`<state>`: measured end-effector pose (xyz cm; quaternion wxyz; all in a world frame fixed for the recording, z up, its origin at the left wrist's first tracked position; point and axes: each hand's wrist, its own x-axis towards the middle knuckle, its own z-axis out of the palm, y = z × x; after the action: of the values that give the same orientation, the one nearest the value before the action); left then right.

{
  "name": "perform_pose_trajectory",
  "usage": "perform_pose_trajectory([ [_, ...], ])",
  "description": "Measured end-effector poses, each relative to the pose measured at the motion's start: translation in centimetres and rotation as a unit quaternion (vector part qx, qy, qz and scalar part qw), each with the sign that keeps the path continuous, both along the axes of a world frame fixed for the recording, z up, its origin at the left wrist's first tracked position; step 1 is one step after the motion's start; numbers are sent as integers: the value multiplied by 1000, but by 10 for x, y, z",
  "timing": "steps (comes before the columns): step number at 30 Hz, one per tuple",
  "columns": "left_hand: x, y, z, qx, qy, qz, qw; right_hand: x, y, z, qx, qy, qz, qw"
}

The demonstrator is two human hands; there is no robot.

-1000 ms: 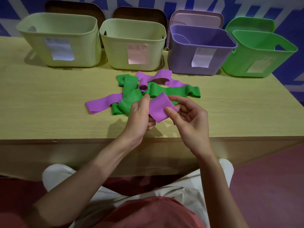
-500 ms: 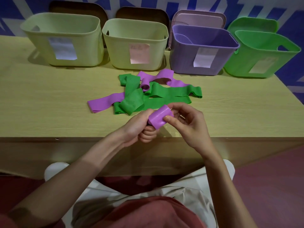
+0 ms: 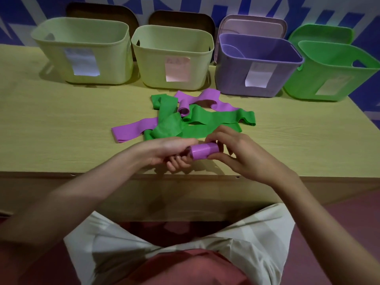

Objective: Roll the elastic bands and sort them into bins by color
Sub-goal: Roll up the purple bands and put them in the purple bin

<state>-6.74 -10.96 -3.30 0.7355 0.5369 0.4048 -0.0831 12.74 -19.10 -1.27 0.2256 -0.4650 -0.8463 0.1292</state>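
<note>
A purple elastic band [image 3: 204, 151] is rolled into a tight cylinder near the table's front edge. My left hand [image 3: 170, 151] grips its left end and my right hand [image 3: 236, 153] pinches its right end between thumb and fingers. Behind my hands lies a tangled pile of flat green bands [image 3: 213, 120] and purple bands [image 3: 131, 131]. At the back stand a purple bin [image 3: 257, 83] and a green bin [image 3: 329, 79], each with a white label.
Two pale yellow-green bins [image 3: 82, 56] [image 3: 172, 58] stand at the back left and middle. Lids lean on the wall behind the bins. The wooden table [image 3: 51, 128] has its front edge just below my hands.
The flat purple band between my hands has been rolled into a tight cylinder. Both hands dropped slightly toward the table's front edge.
</note>
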Motion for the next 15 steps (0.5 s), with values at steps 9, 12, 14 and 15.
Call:
perform_pose_trajectory([
  [9,-9,19,11,-153,-129,109,974,11,7,-8,11,149,-1,989],
  [12,-9,27,9,-176,-157,80,968,11,14,-12,-9,174,13,985],
  [14,-8,34,6,-172,-151,81,970,12,19,-14,-21,181,19,983],
  [15,-7,37,5,-167,-146,81,972,13,23,-15,-25,182,21,983],
])
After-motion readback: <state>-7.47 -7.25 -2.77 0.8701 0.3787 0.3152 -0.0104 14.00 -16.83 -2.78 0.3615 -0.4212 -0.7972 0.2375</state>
